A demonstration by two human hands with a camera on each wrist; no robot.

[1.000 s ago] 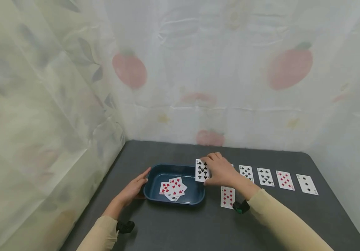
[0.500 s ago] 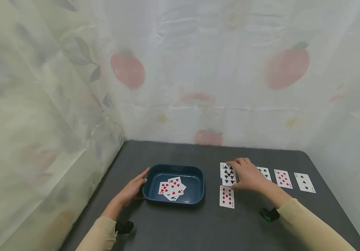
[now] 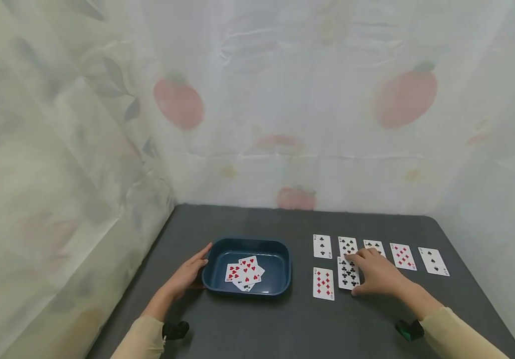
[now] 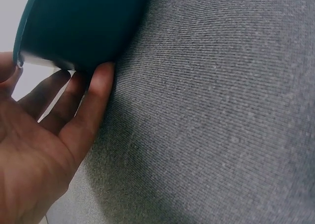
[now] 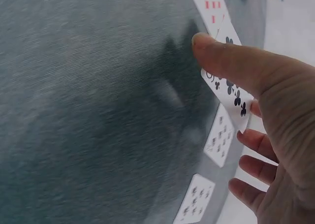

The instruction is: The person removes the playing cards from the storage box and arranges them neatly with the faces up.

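Observation:
My right hand point(image 3: 376, 273) pinches a playing card of clubs point(image 3: 348, 273) between thumb and fingers. In the right wrist view this card point(image 5: 231, 91) is tilted, with the thumb across its front. It is low over the table, just right of a diamond card point(image 3: 323, 283) and in front of a black-suited card point(image 3: 347, 245) in the back row. My left hand point(image 3: 185, 274) holds the left end of a dark blue tray point(image 3: 284, 271). In the left wrist view its thumb is at the tray's rim and its fingers point(image 4: 101, 81) press the outer wall.
Several cards overlap inside the tray, with a heart card point(image 3: 250, 269) on top. The back row also has a three of clubs point(image 3: 322, 246), another club card point(image 3: 374, 246), a diamond card point(image 3: 403, 257) and a spade card point(image 3: 433, 261). Curtains point(image 3: 257, 99) surround the dark table point(image 3: 257, 329).
My right hand has carried the club card rightward from the tray's right edge, past the three of clubs, then lower, beside the front diamond card. The left hand stays at the tray.

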